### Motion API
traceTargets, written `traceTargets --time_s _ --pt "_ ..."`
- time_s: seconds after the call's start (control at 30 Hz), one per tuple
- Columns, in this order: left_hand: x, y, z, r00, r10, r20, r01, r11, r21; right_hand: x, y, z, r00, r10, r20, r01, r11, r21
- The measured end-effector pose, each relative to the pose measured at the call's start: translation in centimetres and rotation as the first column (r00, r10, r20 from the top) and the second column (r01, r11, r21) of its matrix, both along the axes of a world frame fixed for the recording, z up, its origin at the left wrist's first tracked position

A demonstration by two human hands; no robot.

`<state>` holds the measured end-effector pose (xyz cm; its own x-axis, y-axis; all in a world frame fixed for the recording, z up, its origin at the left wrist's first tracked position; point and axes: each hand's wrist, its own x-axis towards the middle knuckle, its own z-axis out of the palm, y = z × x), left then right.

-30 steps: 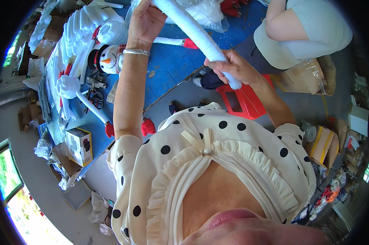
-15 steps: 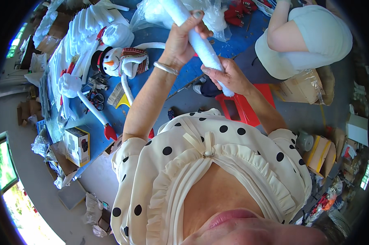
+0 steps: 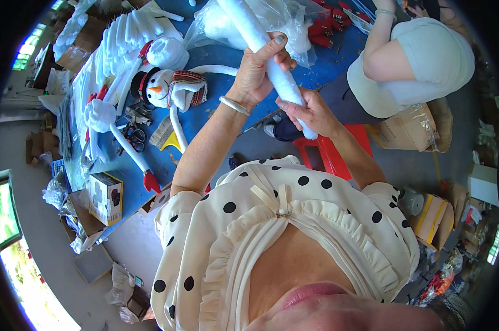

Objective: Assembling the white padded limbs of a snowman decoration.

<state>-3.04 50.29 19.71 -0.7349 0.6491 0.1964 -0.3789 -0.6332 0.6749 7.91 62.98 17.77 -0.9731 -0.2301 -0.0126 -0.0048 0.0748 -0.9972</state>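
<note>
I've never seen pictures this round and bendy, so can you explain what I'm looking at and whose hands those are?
There's no robot here, just a person using two bare hands. The camera sits on that person's head and looks down, so you even see their own spotted blouse. Its very wide lens makes straight edges bend.

The left hand, with a bracelet on its wrist, and the right hand both hold a fluffy white tube. The right hand is closer to the tube's lower end.

On the blue table lie a snowman with a black hat and a striped scarf, a brush, scissors and a clear plastic bag. Another person is at the upper right.
</note>
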Motion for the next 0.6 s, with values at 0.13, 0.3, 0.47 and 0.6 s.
traceTargets --time_s 0.13,0.3,0.47,0.6 --pt "-0.6 -0.6 0.6 0.999 0.043 -0.022 -0.043 0.999 -0.018 0.1 0.3 0.0 0.999 0.044 0.023 -0.044 0.999 -0.021" --pt "-6.7 -3.3 1.5 0.994 0.087 0.071 -0.098 0.982 0.162 0.8 0.1 0.4 0.991 0.101 0.092 -0.091 0.99 -0.108" --pt "-4.4 -3.9 4.8 0.998 0.015 0.058 -0.025 0.985 0.168 0.6 0.4 0.7 0.991 0.121 0.051 -0.112 0.983 -0.147" --pt "0.4 -3.7 -1.8 0.978 -0.077 -0.195 0.056 0.993 -0.108 -0.4 0.1 0.9 0.997 0.07 0.025 -0.066 0.988 -0.141"
